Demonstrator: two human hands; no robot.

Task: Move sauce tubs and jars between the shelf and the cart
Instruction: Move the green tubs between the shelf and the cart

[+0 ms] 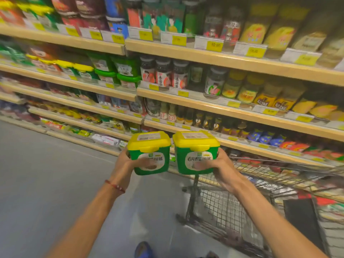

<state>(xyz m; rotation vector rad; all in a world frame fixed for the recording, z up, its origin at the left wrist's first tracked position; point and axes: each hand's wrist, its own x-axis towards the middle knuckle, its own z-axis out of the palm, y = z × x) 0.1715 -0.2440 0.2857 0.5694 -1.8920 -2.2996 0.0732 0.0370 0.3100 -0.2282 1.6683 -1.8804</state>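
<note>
Blue shoe (143, 249) at bottom edge, red bead bracelet (115, 186) on L wrist. L hand (125, 163) grips left sauce tub (151, 146) by its outer side, thumb across the front label. R hand (220, 164) grips right sauce tub (195, 144) likewise. Both tubs are green, upright w/ yellow lids up and labels facing the camera, side by side and nearly touching, in mid-air just left of wire cart (232, 211). Beyond: shelf (223, 112) w/ jars and bottles.

right tub (196, 152) reads 6月香, shelf price tag (214, 46) 10.80
</note>
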